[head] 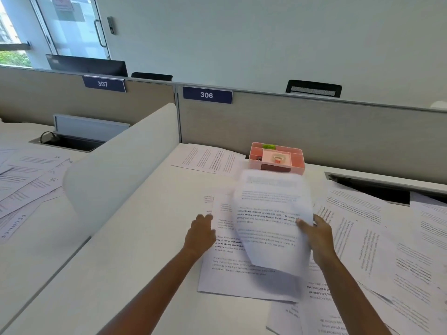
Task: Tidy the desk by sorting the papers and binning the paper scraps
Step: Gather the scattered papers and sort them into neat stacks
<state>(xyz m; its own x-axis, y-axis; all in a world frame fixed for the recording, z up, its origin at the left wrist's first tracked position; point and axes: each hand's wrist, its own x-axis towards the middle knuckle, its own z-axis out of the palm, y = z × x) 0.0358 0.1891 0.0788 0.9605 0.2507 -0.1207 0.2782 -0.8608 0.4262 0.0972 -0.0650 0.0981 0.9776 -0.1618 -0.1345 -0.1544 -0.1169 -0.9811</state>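
Right hand (316,234) holding blurred sheet (271,213), left hand (200,232) touching papers (232,281)

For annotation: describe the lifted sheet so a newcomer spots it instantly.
Find the 306 sign on the beige partition; a pink tray sits below it. Just in front of the tray, the right grip pinches the lifted sheet. Unlike its flat neighbours, it curls clear of the desk.

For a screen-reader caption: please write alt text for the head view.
A person's right hand holds a printed sheet up over other papers strewn on a white desk, while the left hand touches the page beneath. A pink organiser tray stands behind.
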